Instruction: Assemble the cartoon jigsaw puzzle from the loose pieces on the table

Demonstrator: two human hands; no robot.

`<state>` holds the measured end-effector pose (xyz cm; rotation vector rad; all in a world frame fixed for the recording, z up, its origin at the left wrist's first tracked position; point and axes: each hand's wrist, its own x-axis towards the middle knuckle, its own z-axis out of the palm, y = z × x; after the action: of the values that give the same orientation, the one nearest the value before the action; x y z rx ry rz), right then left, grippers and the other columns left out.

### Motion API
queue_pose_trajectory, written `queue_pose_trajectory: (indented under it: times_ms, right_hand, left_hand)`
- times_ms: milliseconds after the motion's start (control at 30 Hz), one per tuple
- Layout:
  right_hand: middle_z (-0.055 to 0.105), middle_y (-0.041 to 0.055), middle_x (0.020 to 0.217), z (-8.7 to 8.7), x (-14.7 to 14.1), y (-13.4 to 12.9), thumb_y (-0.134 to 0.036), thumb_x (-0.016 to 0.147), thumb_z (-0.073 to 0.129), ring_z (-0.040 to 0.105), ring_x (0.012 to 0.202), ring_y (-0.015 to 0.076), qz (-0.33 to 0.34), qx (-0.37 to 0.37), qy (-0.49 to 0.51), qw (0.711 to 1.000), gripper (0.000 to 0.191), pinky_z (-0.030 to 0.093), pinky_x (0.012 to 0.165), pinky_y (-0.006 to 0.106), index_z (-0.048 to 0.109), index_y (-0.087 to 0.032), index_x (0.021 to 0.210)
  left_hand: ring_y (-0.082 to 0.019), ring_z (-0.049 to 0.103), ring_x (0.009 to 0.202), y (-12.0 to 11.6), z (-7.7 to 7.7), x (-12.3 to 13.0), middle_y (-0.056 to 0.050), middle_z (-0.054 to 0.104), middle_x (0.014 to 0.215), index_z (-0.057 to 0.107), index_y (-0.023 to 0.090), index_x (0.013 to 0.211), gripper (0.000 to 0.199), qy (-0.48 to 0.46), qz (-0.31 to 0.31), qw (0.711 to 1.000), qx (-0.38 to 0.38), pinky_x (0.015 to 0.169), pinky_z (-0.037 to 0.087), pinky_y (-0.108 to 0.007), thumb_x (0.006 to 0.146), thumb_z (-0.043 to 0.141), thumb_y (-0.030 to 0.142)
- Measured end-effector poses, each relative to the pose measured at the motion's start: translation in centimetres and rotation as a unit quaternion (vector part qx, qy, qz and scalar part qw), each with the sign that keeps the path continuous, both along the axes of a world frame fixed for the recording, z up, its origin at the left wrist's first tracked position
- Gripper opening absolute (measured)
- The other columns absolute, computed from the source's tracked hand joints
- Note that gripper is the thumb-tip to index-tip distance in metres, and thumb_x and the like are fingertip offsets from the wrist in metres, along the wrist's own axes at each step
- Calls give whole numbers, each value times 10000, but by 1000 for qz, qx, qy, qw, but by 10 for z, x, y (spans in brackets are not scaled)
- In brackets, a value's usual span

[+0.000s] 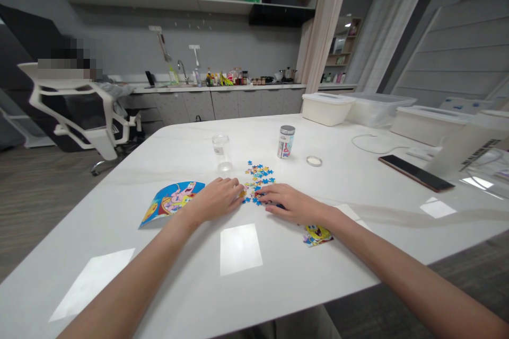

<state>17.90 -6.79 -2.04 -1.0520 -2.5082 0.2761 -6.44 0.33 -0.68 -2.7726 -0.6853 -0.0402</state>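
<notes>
Loose jigsaw puzzle pieces, blue, yellow and white, lie in a heap on the white table. My left hand rests palm down at the heap's left edge, its fingers loosely bent and touching the pieces. Over the right side of the heap is my right hand, fingers stretched out and apart; its fingertips reach onto pieces. A curled cartoon picture sheet lies left of my left hand, partly covered by the wrist. Under my right forearm shows a joined section of puzzle, partly hidden.
Behind the heap stand a clear empty jar and a lidded jar. A metal ring lid lies to their right. A phone, cables and plastic bins occupy the table's right side. A person sits in a white chair beyond.
</notes>
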Motion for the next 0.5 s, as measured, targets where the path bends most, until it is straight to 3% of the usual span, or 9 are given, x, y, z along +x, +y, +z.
queue_pose_trajectory:
  times_ms: [200,367,500]
  right_hand:
    - [610,124,1305,-3,-1,1,-265,960,469,561,1209,211,-5,5,4,1000,294,435,1036,395,653,-171,1169]
    - [628,141,1272,-8,-2,1,-248,941,490,568,1195,239,-6,52,-13,999,317,429,1027,453,634,-169,1212]
    - [628,111,1281,-4,-1,2,-262,957,472,566,1197,223,-31,71,-19,997,313,429,1027,425,619,-189,1223]
  left_hand:
    - [-205,623,842,2,-4,0,-99,624,984,569,147,1049,250,5,5,1000,14,740,464,-342,998,379,302]
    - [-199,623,828,0,-3,1,-92,623,988,567,152,1044,251,11,10,1000,19,737,462,-338,999,377,309]
    - [-204,622,816,1,-3,0,-92,620,977,566,148,1043,251,6,9,1000,16,736,466,-350,1000,374,304]
